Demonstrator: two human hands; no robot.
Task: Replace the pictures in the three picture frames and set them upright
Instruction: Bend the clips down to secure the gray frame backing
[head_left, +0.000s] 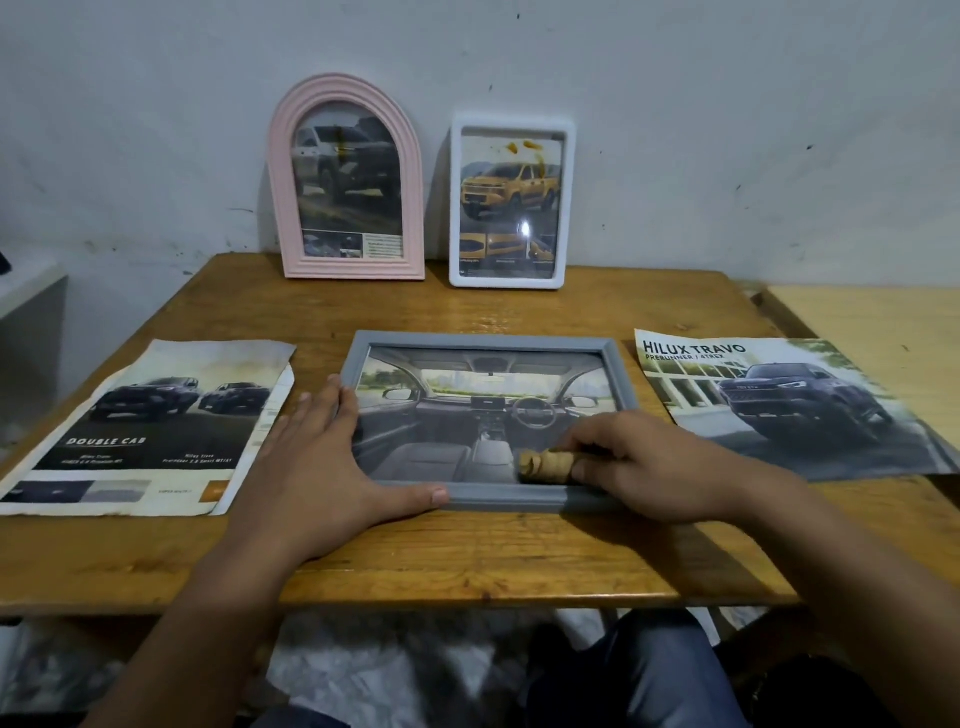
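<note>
Grey frame (488, 340) lies flat; right hand (649, 467) hides its corner.

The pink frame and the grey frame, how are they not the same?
The pink frame has an arched top; the grey frame is a rectangle. The pink frame stands upright against the wall; the grey frame lies flat on the table. Nobody touches the pink frame; the left hand presses the grey frame's corner and the right hand rests on it. Both hold car pictures.
</note>
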